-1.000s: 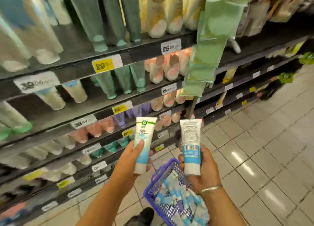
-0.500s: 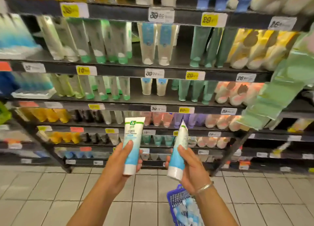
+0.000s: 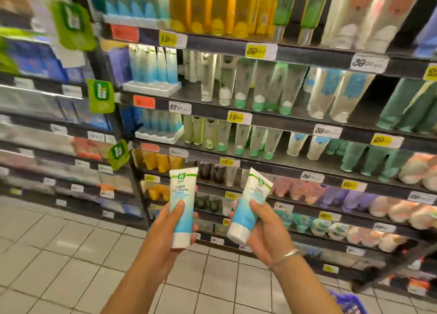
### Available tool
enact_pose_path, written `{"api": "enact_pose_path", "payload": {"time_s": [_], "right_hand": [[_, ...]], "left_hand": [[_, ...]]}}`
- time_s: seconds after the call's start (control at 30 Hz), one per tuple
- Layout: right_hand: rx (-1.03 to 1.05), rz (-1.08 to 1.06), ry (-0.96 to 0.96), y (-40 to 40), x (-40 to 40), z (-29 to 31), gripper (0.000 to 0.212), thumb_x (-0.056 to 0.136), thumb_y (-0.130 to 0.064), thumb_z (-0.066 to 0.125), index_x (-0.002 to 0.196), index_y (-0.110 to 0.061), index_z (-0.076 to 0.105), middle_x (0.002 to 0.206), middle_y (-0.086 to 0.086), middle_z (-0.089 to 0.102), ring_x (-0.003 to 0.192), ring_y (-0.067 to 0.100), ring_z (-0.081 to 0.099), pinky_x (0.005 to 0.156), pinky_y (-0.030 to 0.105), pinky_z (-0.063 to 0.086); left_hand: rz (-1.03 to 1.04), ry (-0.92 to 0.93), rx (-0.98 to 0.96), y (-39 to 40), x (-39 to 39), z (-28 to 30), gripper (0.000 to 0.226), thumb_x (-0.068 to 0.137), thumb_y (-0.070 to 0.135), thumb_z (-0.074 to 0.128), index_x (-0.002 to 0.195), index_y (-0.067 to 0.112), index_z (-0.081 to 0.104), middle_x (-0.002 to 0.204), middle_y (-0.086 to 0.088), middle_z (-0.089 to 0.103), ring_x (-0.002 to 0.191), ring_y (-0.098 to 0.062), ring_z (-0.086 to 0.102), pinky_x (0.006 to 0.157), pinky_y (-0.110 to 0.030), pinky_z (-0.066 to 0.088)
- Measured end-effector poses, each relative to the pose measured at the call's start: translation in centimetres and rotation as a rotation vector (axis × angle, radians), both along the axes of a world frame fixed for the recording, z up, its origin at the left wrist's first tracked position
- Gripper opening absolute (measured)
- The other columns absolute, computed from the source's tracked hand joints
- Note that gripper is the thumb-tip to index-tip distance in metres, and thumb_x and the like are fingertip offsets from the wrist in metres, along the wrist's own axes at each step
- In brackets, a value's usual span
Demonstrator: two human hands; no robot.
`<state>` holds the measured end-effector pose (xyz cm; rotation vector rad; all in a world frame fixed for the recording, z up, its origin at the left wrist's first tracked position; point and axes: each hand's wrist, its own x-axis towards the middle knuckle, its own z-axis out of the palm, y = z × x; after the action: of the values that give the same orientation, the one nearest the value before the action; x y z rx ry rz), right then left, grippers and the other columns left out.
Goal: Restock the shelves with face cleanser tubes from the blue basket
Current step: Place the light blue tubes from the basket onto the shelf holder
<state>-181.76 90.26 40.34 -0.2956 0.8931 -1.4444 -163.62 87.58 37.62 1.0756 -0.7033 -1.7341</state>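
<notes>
White fading to sky blue on both face cleanser tubes, left one [image 3: 181, 205] and right one [image 3: 250, 206], each with a green band and green logo near the crimped end and a white cap. Silver on the bracelet [image 3: 285, 257]. Deep blue on the basket [image 3: 349, 302], lattice-patterned. Pale grey-white on the floor tiles [image 3: 59, 254], gridded by darker grout. Dark grey on the shelves [image 3: 272, 121]. Yellow on some price tags [image 3: 239, 117], white [image 3: 180, 107] and orange-red [image 3: 143, 101] on others. Bright green with a white mark on the hanging shelf signs [image 3: 101, 96]. Amber on the top-row bottles [image 3: 212, 6]
</notes>
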Motion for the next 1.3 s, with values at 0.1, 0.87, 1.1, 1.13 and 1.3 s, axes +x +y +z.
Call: {"api": "enact_pose_path", "payload": {"time_s": [0.1,0.87,1.1,1.13,1.3], "right_hand": [[-0.001,-0.006,0.028,-2.2,6.2,0.5,0.024,0.095,-0.009,0.04,0.119,-0.011,0.044,0.089,0.012,0.055,0.082,0.03,0.055,0.074,0.042,0.048],[-0.184,0.198,0.283,-29.4,23.9,1.3,0.031,0.085,-0.017,0.054,0.115,-0.011,0.055,0.102,0.009,0.066,0.081,0.015,0.066,0.066,0.029,0.057],[-0.296,0.135,0.363,-41.4,23.0,5.6,0.028,0.087,-0.015,0.056,0.114,-0.01,0.054,0.105,0.009,0.068,0.091,0.022,0.066,0.084,0.042,0.053],[-0.313,0.114,0.363,-42.9,22.6,6.1,0.024,0.088,-0.014,0.056,0.111,-0.013,0.055,0.102,0.006,0.068,0.088,0.019,0.066,0.082,0.039,0.054],[-0.345,-0.007,0.422,-48.2,22.1,7.5,0.014,0.087,-0.013,0.059,0.1,-0.017,0.056,0.103,0.006,0.066,0.092,0.019,0.066,0.08,0.034,0.057]], "left_hand": [[0.017,-0.005,-0.04,-2.0,6.1,0.7,0.052,0.064,0.042,0.066,0.111,0.022,0.057,0.081,-0.008,0.068,0.061,-0.015,0.064,0.05,-0.027,0.052],[0.162,-0.074,-0.143,-24.1,21.5,3.7,0.043,0.068,0.038,0.063,0.107,0.021,0.059,0.077,-0.006,0.066,0.058,-0.015,0.062,0.047,-0.026,0.05],[0.173,-0.126,-0.219,-33.4,21.6,5.8,0.041,0.07,0.039,0.06,0.109,0.025,0.06,0.075,0.003,0.071,0.062,-0.007,0.063,0.054,-0.021,0.052],[0.17,-0.119,-0.22,-34.5,21.4,5.9,0.043,0.07,0.039,0.06,0.11,0.024,0.059,0.075,0.003,0.071,0.063,-0.007,0.064,0.055,-0.022,0.052],[0.149,-0.093,-0.22,-38.1,20.8,5.7,0.043,0.068,0.04,0.061,0.108,0.026,0.06,0.078,0.001,0.073,0.061,-0.005,0.065,0.051,-0.019,0.05]]}}
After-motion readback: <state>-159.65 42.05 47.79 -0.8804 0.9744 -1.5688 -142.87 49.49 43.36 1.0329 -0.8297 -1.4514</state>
